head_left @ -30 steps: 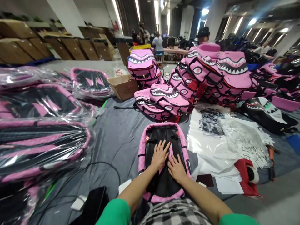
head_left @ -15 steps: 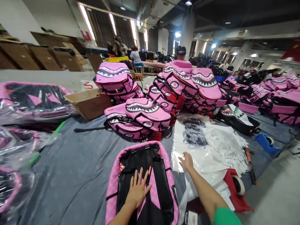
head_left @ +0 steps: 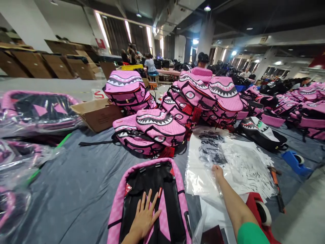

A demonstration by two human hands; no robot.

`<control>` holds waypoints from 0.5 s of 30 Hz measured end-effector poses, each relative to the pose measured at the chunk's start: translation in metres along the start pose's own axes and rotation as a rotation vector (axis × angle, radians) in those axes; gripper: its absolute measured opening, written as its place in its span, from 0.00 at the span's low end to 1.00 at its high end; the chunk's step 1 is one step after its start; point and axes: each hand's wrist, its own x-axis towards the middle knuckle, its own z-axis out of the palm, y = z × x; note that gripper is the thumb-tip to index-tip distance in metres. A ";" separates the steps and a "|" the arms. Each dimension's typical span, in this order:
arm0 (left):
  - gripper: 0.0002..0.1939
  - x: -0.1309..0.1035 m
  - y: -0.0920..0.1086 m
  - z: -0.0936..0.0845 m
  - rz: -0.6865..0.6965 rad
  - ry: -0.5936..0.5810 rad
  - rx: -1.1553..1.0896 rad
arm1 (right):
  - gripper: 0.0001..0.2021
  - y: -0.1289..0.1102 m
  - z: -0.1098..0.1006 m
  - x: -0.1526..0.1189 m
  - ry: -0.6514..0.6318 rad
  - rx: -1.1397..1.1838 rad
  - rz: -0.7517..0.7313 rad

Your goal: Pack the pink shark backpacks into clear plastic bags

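Observation:
A pink and black backpack (head_left: 179,189) lies with its strap side up at the front of the table. My left hand (head_left: 144,213) rests flat on its black back panel, fingers spread. To the right, my right hand (head_left: 218,173) has its fingers closed on a clear plastic bag (head_left: 194,176), at the stack of bags printed in black. The fingertips are partly hidden from this angle. Just beyond the backpack, two pink shark-mouth backpacks (head_left: 159,123) lie overlapping.
More pink backpacks (head_left: 195,89) are piled behind. Bagged backpacks (head_left: 43,112) lie at left beside an open carton (head_left: 98,113). On the right are a red tape dispenser (head_left: 254,200), a blue tape dispenser (head_left: 296,162), an orange-handled tool (head_left: 275,179) and a black shark-mouth bag (head_left: 261,134).
My right hand has moved right and forward over the plastic bags, and its fingers have gone from spread to closed. My left hand stays flat on the backpack. The view has shifted slightly.

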 end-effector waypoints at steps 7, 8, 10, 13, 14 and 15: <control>0.42 0.015 -0.003 -0.029 -0.044 -0.176 -0.165 | 0.19 -0.069 -0.017 -0.030 0.033 -0.015 -0.324; 0.42 0.016 0.000 -0.031 -0.071 -0.164 -0.205 | 0.18 -0.082 -0.011 -0.042 0.018 -0.020 -0.375; 0.41 0.013 0.013 -0.033 -0.101 -0.069 -0.371 | 0.17 -0.109 0.006 -0.075 -0.018 -0.030 -0.463; 0.34 0.001 0.041 -0.031 -0.078 0.089 -0.961 | 0.14 -0.148 0.040 -0.139 -0.107 -0.051 -0.592; 0.33 -0.006 0.050 -0.031 -0.103 0.099 -1.217 | 0.12 -0.159 0.052 -0.163 -0.147 -0.061 -0.636; 0.32 -0.013 0.057 -0.033 -0.169 0.089 -1.459 | 0.10 -0.168 0.064 -0.187 -0.189 -0.072 -0.674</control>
